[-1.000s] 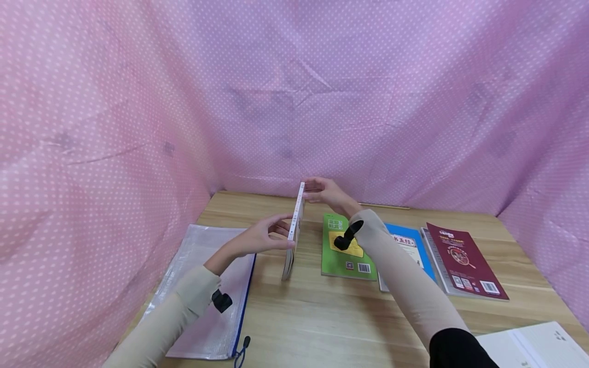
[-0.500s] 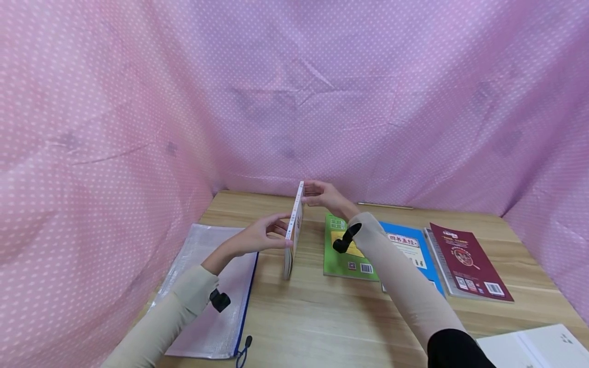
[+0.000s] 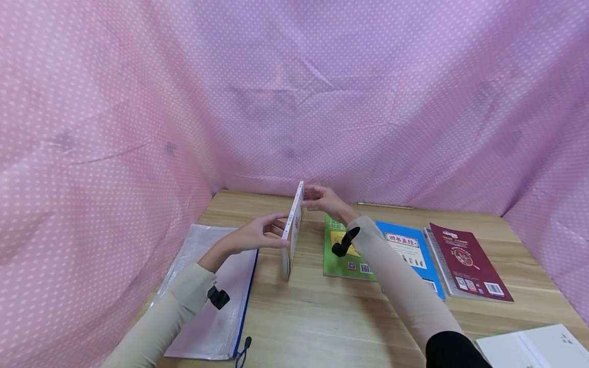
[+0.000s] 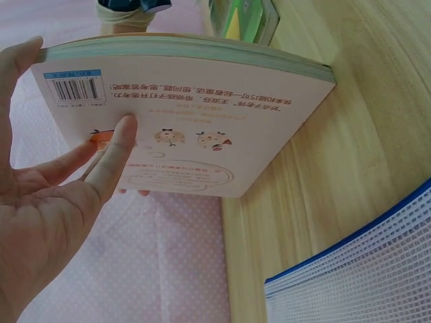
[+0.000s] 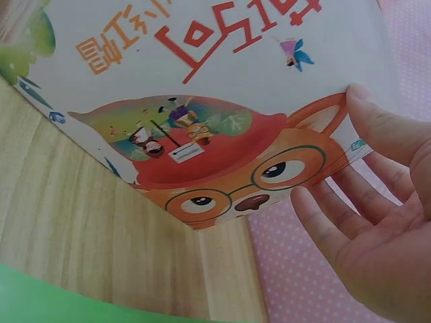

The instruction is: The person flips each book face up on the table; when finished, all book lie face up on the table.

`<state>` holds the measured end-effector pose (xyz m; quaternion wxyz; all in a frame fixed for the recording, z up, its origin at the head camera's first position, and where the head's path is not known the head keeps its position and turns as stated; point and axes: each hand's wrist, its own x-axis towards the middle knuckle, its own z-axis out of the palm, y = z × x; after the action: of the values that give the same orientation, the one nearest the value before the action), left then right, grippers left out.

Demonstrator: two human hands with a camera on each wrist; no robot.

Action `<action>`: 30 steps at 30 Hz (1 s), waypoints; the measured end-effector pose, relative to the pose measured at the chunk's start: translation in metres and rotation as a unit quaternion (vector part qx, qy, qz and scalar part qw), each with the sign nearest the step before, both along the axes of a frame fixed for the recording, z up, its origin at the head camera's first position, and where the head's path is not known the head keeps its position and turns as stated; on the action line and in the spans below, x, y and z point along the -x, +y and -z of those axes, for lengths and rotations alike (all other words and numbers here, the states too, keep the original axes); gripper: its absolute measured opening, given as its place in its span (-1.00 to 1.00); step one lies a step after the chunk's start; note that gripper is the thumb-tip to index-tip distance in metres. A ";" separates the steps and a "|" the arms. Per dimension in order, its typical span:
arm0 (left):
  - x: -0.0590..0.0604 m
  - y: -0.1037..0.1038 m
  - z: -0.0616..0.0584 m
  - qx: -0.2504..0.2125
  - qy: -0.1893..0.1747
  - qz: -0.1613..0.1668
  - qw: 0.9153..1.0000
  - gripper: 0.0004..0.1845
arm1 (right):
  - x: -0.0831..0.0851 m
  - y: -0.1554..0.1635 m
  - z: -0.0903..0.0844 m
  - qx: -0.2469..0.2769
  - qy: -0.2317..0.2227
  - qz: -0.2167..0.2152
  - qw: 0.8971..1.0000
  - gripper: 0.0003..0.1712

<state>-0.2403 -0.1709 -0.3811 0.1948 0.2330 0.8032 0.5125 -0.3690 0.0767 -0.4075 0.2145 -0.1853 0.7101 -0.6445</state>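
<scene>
A picture book stands upright on its edge on the wooden table, spine upward, between both hands. My left hand holds its near end: in the left wrist view the thumb lies at a corner and a finger presses the white back cover near the barcode. At the far end my right hand grips the book's edge. The right wrist view shows the front cover, with an orange fox in glasses and a red hat; the right thumb touches its border.
A mesh zip pouch with blue trim lies left. To the right lie a green book, a blue book, a maroon book over a spiral-bound one, and a white notebook. A pencil rests by the curtain.
The right hand has slid slightly down and toward me along the book's far end. The book's near end has shifted a little left. Both hands keep hold of it.
</scene>
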 end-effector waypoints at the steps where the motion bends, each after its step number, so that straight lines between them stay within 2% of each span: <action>1: 0.001 -0.001 0.000 0.000 -0.003 0.001 1.000 -0.10 | 0.000 0.000 0.002 0.002 0.000 0.000 1.000 -0.28; 11: 0.007 -0.013 -0.005 -0.003 0.002 0.045 0.999 -0.13 | 0.001 -0.006 0.022 0.005 0.000 0.004 1.000 -0.31; 18: 0.012 -0.015 0.000 -0.011 0.001 0.060 0.998 -0.14 | -0.002 -0.002 0.032 0.002 0.021 0.003 1.000 -0.27; 25: 0.009 -0.015 0.001 -0.022 0.009 0.068 0.997 -0.14 | -0.008 -0.001 0.047 -0.024 0.043 0.014 0.999 -0.22; 30: 0.006 -0.015 -0.001 -0.028 0.020 0.067 0.997 -0.12 | -0.005 -0.005 0.053 -0.027 0.066 0.017 0.997 -0.25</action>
<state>-0.2460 -0.1861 -0.3803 0.2063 0.3020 0.7748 0.5157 -0.3636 0.0720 -0.4605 0.1613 -0.2093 0.7426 -0.6154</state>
